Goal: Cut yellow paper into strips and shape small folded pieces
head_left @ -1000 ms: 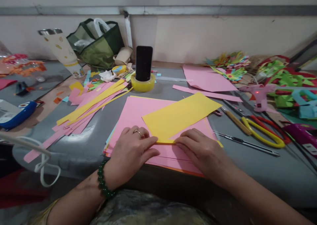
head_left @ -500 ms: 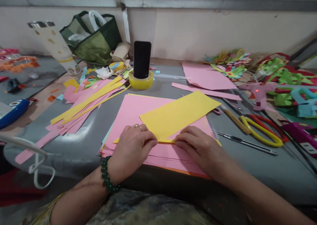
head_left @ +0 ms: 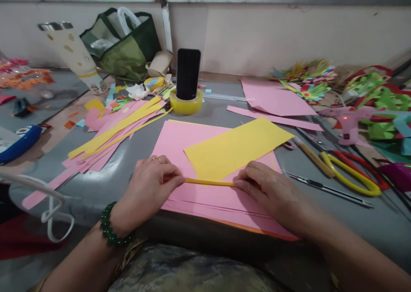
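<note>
A narrow yellow paper strip point(head_left: 210, 182) stretches between my two hands, above the stack of pink paper point(head_left: 221, 200). My left hand point(head_left: 154, 180) pinches its left end between thumb and fingers. At the other end, my right hand point(head_left: 268, 189) is closed on the strip, its fingertips near the stack. Just beyond the strip, a wide yellow paper piece point(head_left: 239, 146) lies slantwise on the pink sheets. Orange paper shows under the stack's front edge.
Right of the stack lie a slim craft knife point(head_left: 327, 190), scissors point(head_left: 349, 172) and a pink glue gun point(head_left: 348, 120). Pink and yellow strips point(head_left: 118, 131) are heaped on the left. Behind, a phone point(head_left: 188, 73) stands in a tape roll point(head_left: 186, 104). A tumbler point(head_left: 75, 56) stands back left.
My left hand has slid left and my hands are farther apart, with more of the yellow strip showing between them. The strip has risen slightly from the stack. The view has shifted a little.
</note>
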### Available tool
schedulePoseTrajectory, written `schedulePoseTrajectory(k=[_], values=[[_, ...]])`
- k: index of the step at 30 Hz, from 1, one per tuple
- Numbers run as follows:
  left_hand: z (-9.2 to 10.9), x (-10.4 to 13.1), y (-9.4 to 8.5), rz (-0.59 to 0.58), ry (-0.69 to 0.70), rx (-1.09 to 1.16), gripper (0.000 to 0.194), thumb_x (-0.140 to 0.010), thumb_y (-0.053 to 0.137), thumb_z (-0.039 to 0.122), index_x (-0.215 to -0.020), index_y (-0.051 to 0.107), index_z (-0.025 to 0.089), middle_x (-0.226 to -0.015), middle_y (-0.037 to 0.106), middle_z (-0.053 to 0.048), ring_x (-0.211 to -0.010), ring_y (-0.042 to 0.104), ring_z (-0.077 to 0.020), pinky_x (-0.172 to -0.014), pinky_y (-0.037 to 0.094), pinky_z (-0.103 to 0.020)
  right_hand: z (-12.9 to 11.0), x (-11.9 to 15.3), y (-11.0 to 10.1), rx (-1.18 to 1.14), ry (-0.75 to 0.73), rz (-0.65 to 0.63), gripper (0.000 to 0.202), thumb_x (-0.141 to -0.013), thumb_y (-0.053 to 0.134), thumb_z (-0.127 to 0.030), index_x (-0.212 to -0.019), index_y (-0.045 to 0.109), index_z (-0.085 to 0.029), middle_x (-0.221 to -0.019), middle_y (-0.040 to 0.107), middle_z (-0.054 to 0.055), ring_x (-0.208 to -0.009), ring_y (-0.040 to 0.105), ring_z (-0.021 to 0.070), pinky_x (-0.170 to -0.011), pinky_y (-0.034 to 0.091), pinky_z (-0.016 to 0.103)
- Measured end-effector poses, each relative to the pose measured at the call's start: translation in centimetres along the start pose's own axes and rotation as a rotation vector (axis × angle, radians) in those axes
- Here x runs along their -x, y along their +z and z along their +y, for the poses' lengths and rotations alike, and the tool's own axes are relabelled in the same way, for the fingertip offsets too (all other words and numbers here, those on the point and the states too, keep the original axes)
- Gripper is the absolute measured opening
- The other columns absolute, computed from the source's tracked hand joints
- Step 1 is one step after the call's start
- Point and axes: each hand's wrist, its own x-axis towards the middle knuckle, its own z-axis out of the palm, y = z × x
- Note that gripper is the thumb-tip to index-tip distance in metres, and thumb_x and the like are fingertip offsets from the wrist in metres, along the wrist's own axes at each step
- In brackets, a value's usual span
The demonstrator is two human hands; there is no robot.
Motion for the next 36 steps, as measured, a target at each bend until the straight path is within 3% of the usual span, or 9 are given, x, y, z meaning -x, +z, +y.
schedulePoseTrajectory(k=[7,12,19,24,26,29,32,36], values=[[-2.1,1.1,-0.7,0.017,-0.044,0.14,0.018,-0.082,0.06,0.034,-0.07,0.07,0.024,-0.083,0.063,-0.001,-0.08,0.057,-0.0166,-0.07,0.042,-0.03,0.6,0.0,0.2,-0.046,0.01,-0.021,0.019,-0.09,0.049,-0.033,-0.08,0.061,-0.022,-0.082,0.062,0.003,-0.072,0.059,0.0148,-0.061,0.047,0.027],[-2.4,1.6,-0.7,0.037,-0.109,0.165,0.02,-0.083,0.058,0.032,-0.068,0.068,0.022,-0.079,0.061,-0.001,-0.077,0.054,-0.0157,-0.071,0.042,-0.03,0.5,-0.1,0.2,-0.058,-0.017,0.016,0.019,-0.089,0.05,-0.034,-0.077,0.061,-0.022,-0.078,0.063,0.003,-0.068,0.06,0.0148,-0.057,0.048,0.026],[-2.5,1.8,-0.6,0.102,-0.165,0.11,0.019,-0.082,0.059,0.029,-0.066,0.063,0.02,-0.08,0.057,-0.001,-0.08,0.053,-0.0169,-0.072,0.041,-0.031,0.9,-0.3,0.4,-0.055,-0.025,0.013,0.023,-0.089,0.049,-0.038,-0.077,0.061,-0.023,-0.078,0.063,0.004,-0.066,0.059,0.0158,-0.055,0.048,0.027],[-2.6,2.3,-0.5,0.14,-0.098,-0.052,0.016,-0.083,0.06,0.038,-0.084,0.066,0.023,-0.089,0.057,-0.003,-0.087,0.053,-0.0212,-0.077,0.038,-0.037,0.8,-0.3,0.1,-0.008,-0.044,0.008,0.022,-0.089,0.049,-0.038,-0.078,0.06,-0.024,-0.078,0.063,0.003,-0.066,0.06,0.0157,-0.054,0.047,0.027],[-2.2,2.4,-0.3,0.197,-0.046,-0.176,0.023,-0.078,0.066,0.043,-0.093,0.067,0.026,-0.096,0.058,-0.004,-0.092,0.052,-0.0248,-0.08,0.035,-0.041,0.5,-0.3,0.1,0.027,-0.104,0.031,0.022,-0.09,0.048,-0.038,-0.08,0.061,-0.023,-0.08,0.063,0.004,-0.068,0.06,0.0163,-0.056,0.048,0.028],[-0.8,2.1,0.3,0.229,0.095,-0.268,0.023,-0.079,0.066,0.036,-0.102,0.066,0.031,-0.099,0.06,-0.003,-0.093,0.052,-0.0251,-0.08,0.032,-0.042,0.1,-0.5,0.3,0.079,-0.237,0.091,0.024,-0.093,0.042,-0.033,-0.086,0.062,-0.023,-0.083,0.063,0.005,-0.073,0.06,0.0168,-0.06,0.048,0.028],[1.1,1.2,1.1,0.171,0.218,-0.289,0.017,-0.086,0.058,0.026,-0.101,0.066,0.03,-0.093,0.063,-0.002,-0.087,0.053,-0.022,-0.077,0.031,-0.04,-0.2,-0.6,0.4,0.101,-0.321,0.121,0.025,-0.094,0.04,-0.026,-0.087,0.063,-0.022,-0.081,0.063,0.005,-0.074,0.06,0.0162,-0.062,0.048,0.028],[3.2,0.0,2.3,0.082,0.283,-0.291,0.014,-0.088,0.055,0.02,-0.087,0.068,0.025,-0.082,0.064,-0.001,-0.082,0.053,-0.0207,-0.074,0.03,-0.039,-0.3,-0.6,0.4,0.053,-0.275,0.116,0.024,-0.094,0.041,-0.025,-0.087,0.064,-0.021,-0.08,0.062,0.005,-0.075,0.06,0.0164,-0.064,0.049,0.028]])
